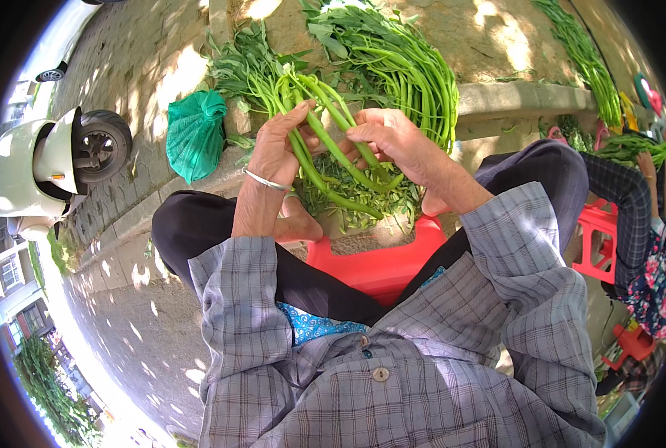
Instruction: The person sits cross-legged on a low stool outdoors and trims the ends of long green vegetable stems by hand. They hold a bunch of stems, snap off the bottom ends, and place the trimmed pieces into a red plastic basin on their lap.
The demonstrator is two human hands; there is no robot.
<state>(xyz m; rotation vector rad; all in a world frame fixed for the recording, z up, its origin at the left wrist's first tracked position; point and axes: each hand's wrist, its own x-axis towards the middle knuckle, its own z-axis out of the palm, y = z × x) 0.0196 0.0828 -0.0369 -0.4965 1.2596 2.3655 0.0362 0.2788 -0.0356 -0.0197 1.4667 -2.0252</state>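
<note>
Several long green vegetable stems [333, 144] with leafy tops run between my hands, their lower ends hanging towards me. My left hand [281, 137], with a metal bangle at the wrist, is closed around part of the bunch. My right hand [391, 137] pinches stems with thumb and fingers on the other side. Beneath the stems, trimmed leaves and bits [344, 204] lie heaped on the ground between my bare feet. A large bundle of the same leafy greens [422, 84] lies just beyond my right hand.
A knotted green plastic bag [197, 134] sits on the kerb at left, near a parked scooter [42, 168]. I sit by a red plastic stool [377, 260]. More greens [587, 61] lie at upper right. Another person's hands [646, 165] hold greens at far right, beside a red stool [597, 241].
</note>
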